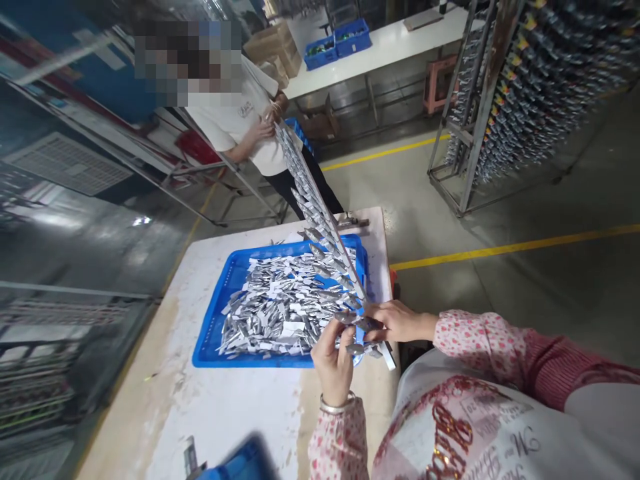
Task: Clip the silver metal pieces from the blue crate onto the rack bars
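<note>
A long metal bar (320,213) studded with small silver parts runs from the near edge of the table up to a co-worker at the far end. My right hand (397,321) pinches the bar's near end. My left hand (333,360) is closed on a small silver part (345,319) right beside the bar. Below both hands lies a blue tray (225,293) heaped with several loose silver metal pieces (280,307).
The tray rests on a worn white table (220,407). A co-worker (250,127) holds the bar's far end. A tall rack (520,87) hung with parts stands on the right. Blue bins (337,43) sit on a far white table. Another blue object (240,463) lies at the near edge.
</note>
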Available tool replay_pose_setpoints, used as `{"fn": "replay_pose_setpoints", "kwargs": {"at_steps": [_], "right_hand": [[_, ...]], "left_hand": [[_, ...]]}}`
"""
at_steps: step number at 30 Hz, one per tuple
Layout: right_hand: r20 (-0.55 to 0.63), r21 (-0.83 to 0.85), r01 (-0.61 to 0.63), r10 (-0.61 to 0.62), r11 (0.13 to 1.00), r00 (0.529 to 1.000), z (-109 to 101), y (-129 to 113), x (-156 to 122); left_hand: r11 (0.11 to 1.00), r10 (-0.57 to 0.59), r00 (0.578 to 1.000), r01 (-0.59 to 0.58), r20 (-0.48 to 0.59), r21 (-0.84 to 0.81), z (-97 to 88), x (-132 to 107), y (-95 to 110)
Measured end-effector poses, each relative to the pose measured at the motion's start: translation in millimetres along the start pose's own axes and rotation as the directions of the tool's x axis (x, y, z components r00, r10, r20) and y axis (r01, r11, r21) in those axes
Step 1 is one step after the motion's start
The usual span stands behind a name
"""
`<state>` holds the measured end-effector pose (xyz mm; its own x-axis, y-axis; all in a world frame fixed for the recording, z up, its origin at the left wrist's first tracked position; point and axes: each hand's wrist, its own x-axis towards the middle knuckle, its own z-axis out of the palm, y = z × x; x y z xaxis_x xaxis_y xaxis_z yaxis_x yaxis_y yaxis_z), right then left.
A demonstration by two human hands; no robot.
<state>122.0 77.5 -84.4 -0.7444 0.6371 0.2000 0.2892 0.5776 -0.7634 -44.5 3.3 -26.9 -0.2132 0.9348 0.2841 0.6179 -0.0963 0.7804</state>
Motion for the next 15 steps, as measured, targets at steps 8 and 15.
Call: {"fn": "replay_pose_setpoints", "kwargs": {"at_steps": [8,15], "right_hand": [[0.057,-0.080,0.061,-0.056,0.995,0.997,6,4,7],[0.047,-0.017,-0.023,0.024,1.000,0.999,15,5,8]], "left_hand": [[0.914,0.312,0.944,-0.267,-0.110,0.307,9.9,-3,-6],[0.987,0.095,0.993,-0.085,-0.072,0.136,13.5,-11,-22]]}}
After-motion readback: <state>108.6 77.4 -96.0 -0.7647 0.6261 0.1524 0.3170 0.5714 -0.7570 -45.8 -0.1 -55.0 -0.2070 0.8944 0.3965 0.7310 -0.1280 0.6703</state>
